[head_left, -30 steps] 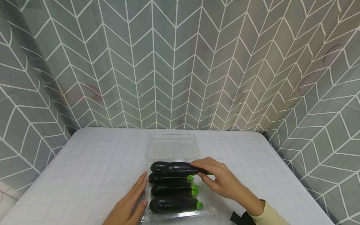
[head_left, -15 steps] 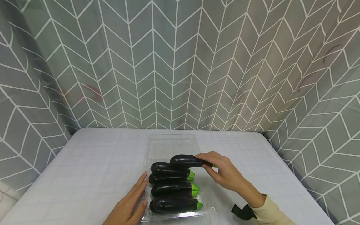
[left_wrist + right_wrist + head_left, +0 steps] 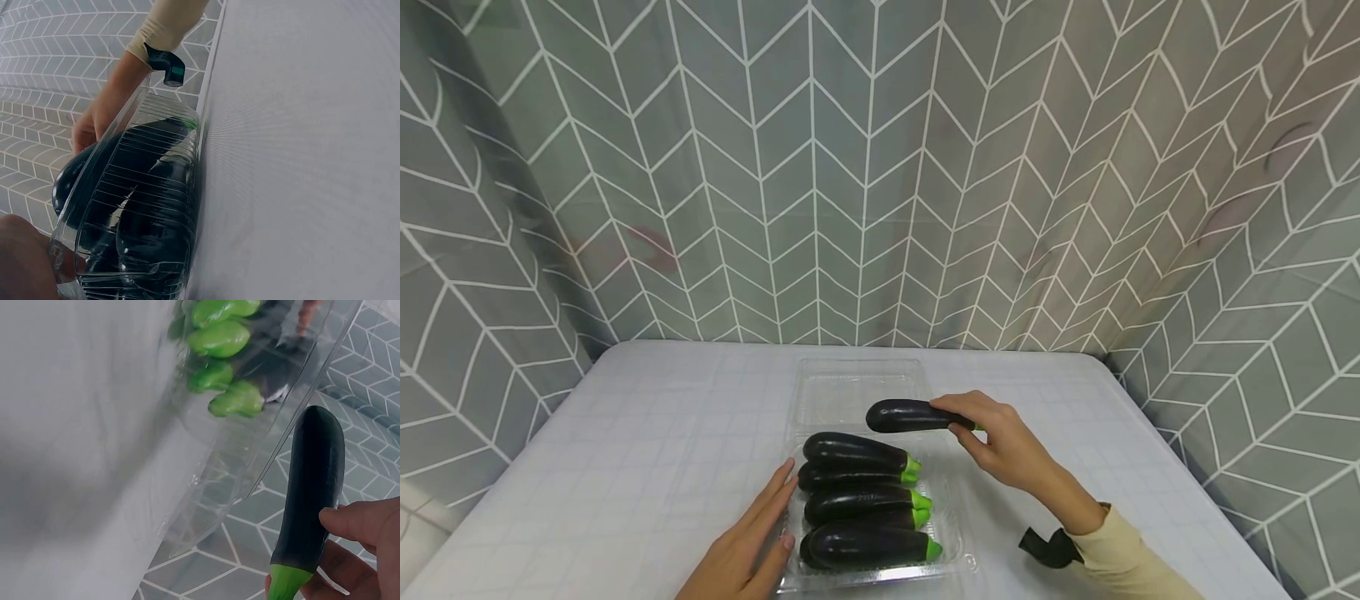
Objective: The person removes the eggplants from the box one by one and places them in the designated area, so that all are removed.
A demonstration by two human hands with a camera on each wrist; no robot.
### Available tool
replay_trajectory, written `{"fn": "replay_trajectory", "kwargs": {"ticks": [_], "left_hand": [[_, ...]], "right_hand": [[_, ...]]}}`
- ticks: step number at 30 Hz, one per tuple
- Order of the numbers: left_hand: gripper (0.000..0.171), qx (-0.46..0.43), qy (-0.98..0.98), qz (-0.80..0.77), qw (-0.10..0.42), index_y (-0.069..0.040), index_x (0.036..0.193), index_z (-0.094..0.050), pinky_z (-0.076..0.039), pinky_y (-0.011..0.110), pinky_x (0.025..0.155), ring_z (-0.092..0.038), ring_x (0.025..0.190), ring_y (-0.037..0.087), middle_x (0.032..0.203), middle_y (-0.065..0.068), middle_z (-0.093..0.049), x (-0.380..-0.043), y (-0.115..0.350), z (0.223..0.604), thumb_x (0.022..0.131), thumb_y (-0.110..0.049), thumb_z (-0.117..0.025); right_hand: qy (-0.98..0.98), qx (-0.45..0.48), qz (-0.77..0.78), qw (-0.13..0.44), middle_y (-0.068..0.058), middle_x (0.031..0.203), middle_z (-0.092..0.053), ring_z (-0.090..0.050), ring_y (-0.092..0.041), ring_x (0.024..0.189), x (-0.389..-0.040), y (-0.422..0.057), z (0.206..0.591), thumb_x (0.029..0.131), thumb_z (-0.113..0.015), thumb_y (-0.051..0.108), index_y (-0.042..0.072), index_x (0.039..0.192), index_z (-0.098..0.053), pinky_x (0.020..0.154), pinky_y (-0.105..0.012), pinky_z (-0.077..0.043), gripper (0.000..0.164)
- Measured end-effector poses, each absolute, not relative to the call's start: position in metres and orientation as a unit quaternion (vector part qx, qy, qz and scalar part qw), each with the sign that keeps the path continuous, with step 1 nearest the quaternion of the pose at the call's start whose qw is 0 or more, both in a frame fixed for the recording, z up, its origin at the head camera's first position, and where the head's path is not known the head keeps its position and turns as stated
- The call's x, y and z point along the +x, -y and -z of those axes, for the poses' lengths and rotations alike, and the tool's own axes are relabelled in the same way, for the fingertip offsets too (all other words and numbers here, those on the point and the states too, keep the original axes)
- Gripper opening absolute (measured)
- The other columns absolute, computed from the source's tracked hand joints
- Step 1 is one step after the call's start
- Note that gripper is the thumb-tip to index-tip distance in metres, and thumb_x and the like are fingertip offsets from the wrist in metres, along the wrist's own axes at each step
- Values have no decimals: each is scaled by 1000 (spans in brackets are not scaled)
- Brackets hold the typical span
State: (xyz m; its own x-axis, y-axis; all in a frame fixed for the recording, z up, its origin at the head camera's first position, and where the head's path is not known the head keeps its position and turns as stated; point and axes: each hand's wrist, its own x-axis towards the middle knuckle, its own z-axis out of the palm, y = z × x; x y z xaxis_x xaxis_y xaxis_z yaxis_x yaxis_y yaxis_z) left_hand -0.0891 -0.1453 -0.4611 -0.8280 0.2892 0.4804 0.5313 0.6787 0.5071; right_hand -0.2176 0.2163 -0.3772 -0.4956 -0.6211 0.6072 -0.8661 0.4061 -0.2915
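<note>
My right hand (image 3: 1000, 437) pinches a dark eggplant (image 3: 906, 416) near its green stem end, between thumb and fingers. In the right wrist view this eggplant (image 3: 312, 481) is up off the table, beside the clear plastic box. Several more eggplants (image 3: 857, 450) lie side by side in that clear clamshell box (image 3: 951, 533), green stems pointing right. My left hand (image 3: 741, 529) rests along the box's left side with its fingers straight. In the left wrist view the ribbed box wall (image 3: 140, 187) shows the dark eggplants through it.
The box's clear lid (image 3: 859, 387) lies folded back flat on the table (image 3: 662, 433) behind the eggplants. A black strap (image 3: 1051, 548) sits by the right sleeve (image 3: 1131, 554). A grey patterned curtain (image 3: 865, 167) hangs behind the table and along both sides.
My right hand has lifted the eggplant off the back of the row and carried it up and to the right, over the lid's near edge. My left hand has stayed in place.
</note>
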Motion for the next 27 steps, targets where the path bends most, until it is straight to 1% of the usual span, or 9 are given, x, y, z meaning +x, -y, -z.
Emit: {"fn": "replay_trajectory", "kwargs": {"ticks": [10, 20, 27], "left_hand": [[69, -229, 897, 331, 184, -4, 157, -44, -54, 47, 98, -46, 142, 20, 167, 6, -33, -89, 145, 460, 94, -9, -73], [67, -219, 899, 333, 179, -3, 156, -46, -55, 46, 97, -48, 141, 20, 167, 4, -33, -88, 144, 460, 94, -10, -73], [70, -235, 891, 331, 202, -3, 157, -44, -56, 46, 95, -48, 139, 21, 167, 6, -34, -88, 145, 462, 93, -7, -73]], "right_hand": [[827, 435, -290, 207, -9, 120, -72, -70, -21, 100, -229, -222, 380, 85, -74, -17, 4, 129, -69, 74, -30, -60, 48], [834, 417, -278, 230, -11, 117, -73, -71, -23, 95, -240, -228, 381, 84, -73, -20, 2, 127, -69, 71, -35, -60, 49], [852, 388, -273, 221, -9, 117, -73, -68, -19, 92, -251, -234, 382, 86, -72, -18, 4, 128, -70, 69, -34, -56, 47]]}}
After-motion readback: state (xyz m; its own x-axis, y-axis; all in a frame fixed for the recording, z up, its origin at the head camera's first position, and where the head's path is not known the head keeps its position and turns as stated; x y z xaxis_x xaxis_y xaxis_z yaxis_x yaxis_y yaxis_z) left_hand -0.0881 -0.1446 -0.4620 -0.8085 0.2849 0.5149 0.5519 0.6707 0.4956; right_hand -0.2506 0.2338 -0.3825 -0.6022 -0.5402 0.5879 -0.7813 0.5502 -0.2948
